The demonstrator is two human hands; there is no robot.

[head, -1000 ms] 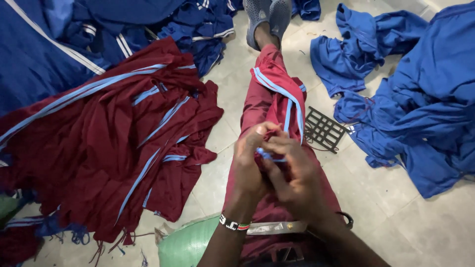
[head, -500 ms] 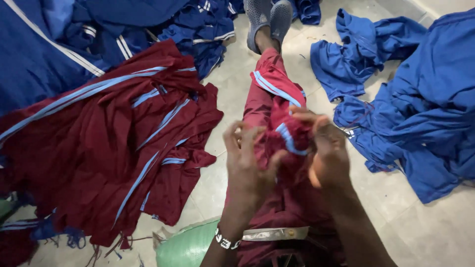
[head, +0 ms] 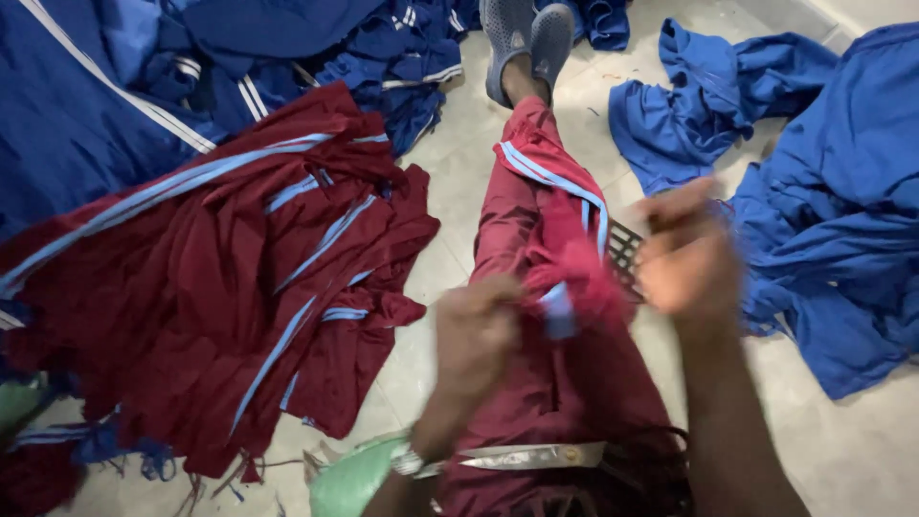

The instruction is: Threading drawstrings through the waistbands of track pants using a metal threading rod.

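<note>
The maroon garment lies over the person's lap, at the centre of the view. The left hand pinches its striped edge; the right hand, at 3 o'clock from it, is closed, probably on a thread, though blur hides it. Scissors rest at 6 o'clock; a hard pull could tear the seam or knock them down.

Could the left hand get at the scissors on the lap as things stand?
Probably yes. The scissors lie uncovered on the lap just below the left hand, nothing over them. But that hand is pinching the maroon cloth and would have to let go first.
</note>
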